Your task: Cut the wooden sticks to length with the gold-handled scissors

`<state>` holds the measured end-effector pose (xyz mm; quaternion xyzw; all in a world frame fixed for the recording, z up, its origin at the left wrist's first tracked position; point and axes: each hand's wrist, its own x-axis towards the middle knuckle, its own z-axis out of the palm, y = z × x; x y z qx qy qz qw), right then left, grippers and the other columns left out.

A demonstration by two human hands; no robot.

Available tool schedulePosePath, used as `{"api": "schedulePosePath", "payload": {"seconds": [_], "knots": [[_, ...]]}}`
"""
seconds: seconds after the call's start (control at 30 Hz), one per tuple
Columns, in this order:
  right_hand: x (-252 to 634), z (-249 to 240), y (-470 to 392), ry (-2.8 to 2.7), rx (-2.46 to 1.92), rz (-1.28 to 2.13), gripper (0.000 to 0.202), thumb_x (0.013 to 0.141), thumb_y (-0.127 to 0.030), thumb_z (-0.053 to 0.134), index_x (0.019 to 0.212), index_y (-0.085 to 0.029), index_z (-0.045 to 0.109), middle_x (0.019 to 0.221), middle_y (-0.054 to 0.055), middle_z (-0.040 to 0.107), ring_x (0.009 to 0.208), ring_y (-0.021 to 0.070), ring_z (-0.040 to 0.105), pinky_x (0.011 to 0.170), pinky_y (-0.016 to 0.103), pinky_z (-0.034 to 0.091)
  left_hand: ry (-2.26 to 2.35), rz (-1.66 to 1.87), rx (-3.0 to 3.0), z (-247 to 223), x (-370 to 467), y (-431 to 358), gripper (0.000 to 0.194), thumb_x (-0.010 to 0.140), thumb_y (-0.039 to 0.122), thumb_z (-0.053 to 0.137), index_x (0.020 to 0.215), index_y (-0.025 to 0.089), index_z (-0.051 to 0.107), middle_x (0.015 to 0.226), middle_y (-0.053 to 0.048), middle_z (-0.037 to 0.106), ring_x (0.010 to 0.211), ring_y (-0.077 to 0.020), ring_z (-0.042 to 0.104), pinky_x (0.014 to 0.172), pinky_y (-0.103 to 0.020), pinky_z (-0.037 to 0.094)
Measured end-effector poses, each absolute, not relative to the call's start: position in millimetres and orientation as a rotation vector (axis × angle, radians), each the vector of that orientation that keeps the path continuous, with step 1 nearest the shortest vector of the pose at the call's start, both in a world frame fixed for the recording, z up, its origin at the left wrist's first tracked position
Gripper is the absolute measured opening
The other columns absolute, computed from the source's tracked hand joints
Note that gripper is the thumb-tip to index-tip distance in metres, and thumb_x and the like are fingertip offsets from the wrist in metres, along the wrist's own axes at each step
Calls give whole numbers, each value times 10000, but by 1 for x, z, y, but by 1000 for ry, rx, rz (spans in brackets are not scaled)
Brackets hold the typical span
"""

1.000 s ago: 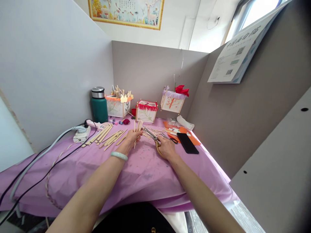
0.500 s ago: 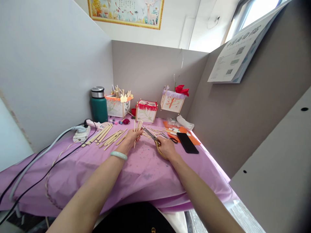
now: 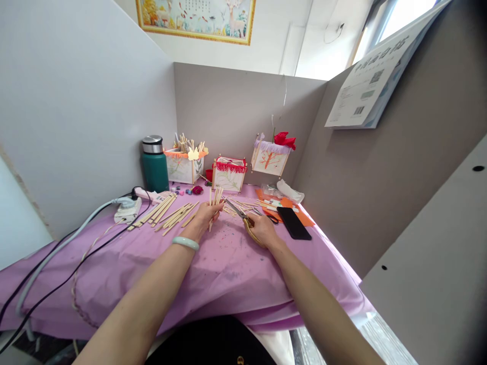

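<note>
My left hand (image 3: pixel 207 215) is closed around several thin wooden sticks (image 3: pixel 216 195), which stand up out of the fist. In my right hand (image 3: pixel 262 229) is a pair of scissors (image 3: pixel 248 228) with gold handles, its blades pointing up and left toward the held sticks. The blade tips end close beside the left fingers; whether they touch a stick I cannot tell. Left of my left hand, loose wooden sticks (image 3: pixel 177 217) lie in rows on the purple tablecloth (image 3: pixel 224 274). More short sticks (image 3: pixel 247 205) are scattered beyond the scissors.
A green bottle (image 3: pixel 154 165) stands at the back left, by a stick-filled paper box (image 3: pixel 182 170). A red-fringed box (image 3: pixel 229 175) is in the middle, and a purple-fringed box (image 3: pixel 270 158) hangs right. A black phone (image 3: pixel 292 223) lies right; a power strip (image 3: pixel 127 210) with cables lies left.
The scissors' blades have come closer together, and the gold handles now sit nearer each other in my right hand. My left hand keeps its hold on the sticks.
</note>
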<state>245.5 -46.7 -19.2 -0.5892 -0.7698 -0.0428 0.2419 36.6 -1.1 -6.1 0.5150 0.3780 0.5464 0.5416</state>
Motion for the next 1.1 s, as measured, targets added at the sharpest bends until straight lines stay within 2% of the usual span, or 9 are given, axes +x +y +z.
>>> {"api": "schedulePosePath", "payload": {"seconds": [0.2, 0.43, 0.53, 0.7, 0.83, 0.97, 1.1], "knots": [[247, -18, -48, -2128, -1612, -97, 285, 924, -365, 447, 866, -231, 691, 771, 18, 697, 639, 148, 549, 572, 256, 297, 851, 1294, 1216, -2, 36, -5, 239, 668, 288, 753, 638, 156, 555, 417, 60, 397, 355, -51, 288, 396, -235, 200], [239, -23, -51, -2082, -1753, -285, 319, 955, -383, 411, 1140, -258, 638, 998, 51, 720, 847, 194, 630, 702, 274, 372, 895, 1323, 1209, 0, 38, -6, 236, 670, 276, 738, 626, 167, 533, 416, 57, 405, 349, -54, 299, 389, -233, 195], [239, -24, -51, -2066, -1774, -326, 342, 956, -395, 416, 1202, -262, 611, 1048, 56, 715, 894, 205, 637, 734, 277, 383, 892, 1318, 1229, -1, 38, -7, 259, 679, 283, 728, 600, 174, 507, 415, 54, 403, 348, -54, 299, 388, -233, 199], [241, -21, -52, -2083, -1760, -307, 332, 965, -408, 397, 1130, -261, 645, 986, 46, 724, 864, 199, 645, 720, 276, 379, 875, 1308, 1223, -3, 37, -4, 237, 666, 263, 730, 612, 165, 520, 427, 59, 404, 350, -47, 294, 388, -229, 187], [242, -19, -52, -2088, -1783, -280, 338, 964, -409, 395, 1067, -250, 675, 947, 56, 729, 825, 196, 646, 703, 279, 380, 857, 1309, 1201, -4, 37, -1, 188, 629, 239, 746, 696, 131, 608, 436, 71, 402, 337, -38, 262, 382, -236, 152], [239, -21, -51, -2149, -1809, -249, 308, 938, -396, 444, 988, -234, 702, 908, 75, 735, 811, 204, 647, 686, 284, 386, 818, 1307, 1189, -5, 38, 1, 288, 606, 251, 774, 827, 91, 681, 457, 65, 434, 338, -39, 288, 387, -239, 155], [238, -23, -49, -2033, -1847, -254, 340, 953, -416, 420, 1060, -235, 687, 913, 75, 733, 801, 207, 653, 682, 285, 389, 808, 1349, 1118, -7, 39, 4, 345, 596, 251, 781, 880, 82, 684, 522, 37, 509, 344, -41, 327, 381, -237, 172]]}}
